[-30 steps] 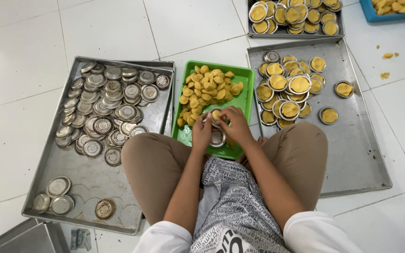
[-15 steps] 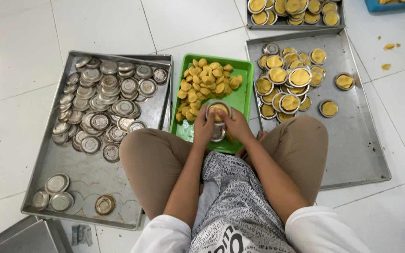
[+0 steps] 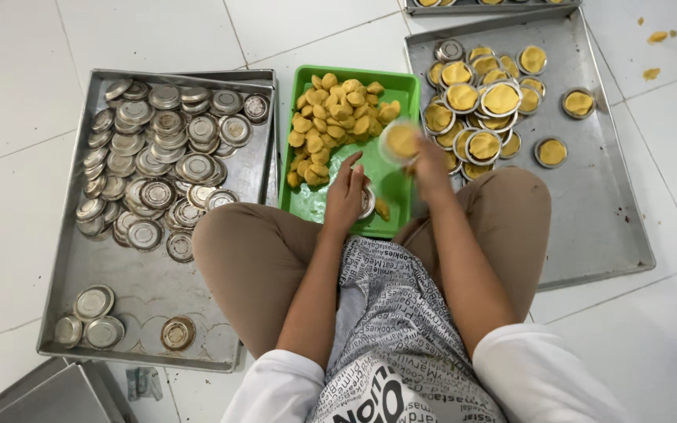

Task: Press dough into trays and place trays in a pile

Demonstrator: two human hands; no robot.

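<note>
Both hands work over the green plastic tray [image 3: 307, 205] of yellow dough lumps [image 3: 338, 121]. Right hand [image 3: 430, 166] grips a dough-filled round metal tin [image 3: 400, 141], lifted above the tray's right edge near the filled tins [image 3: 483, 94]. Left hand [image 3: 344, 196] rests fingers-down on an empty tin [image 3: 367, 202], seemingly steadying it.

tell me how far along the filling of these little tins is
Done: about fifteen round metal tins filled with yellow dough lie on the right steel tray. In hand: the right hand lifts a blurred filled tin; the left hand rests on an empty tin in the green plastic tray. Left: many yellow dough pieces and a large heap of empty round metal tins.
</note>
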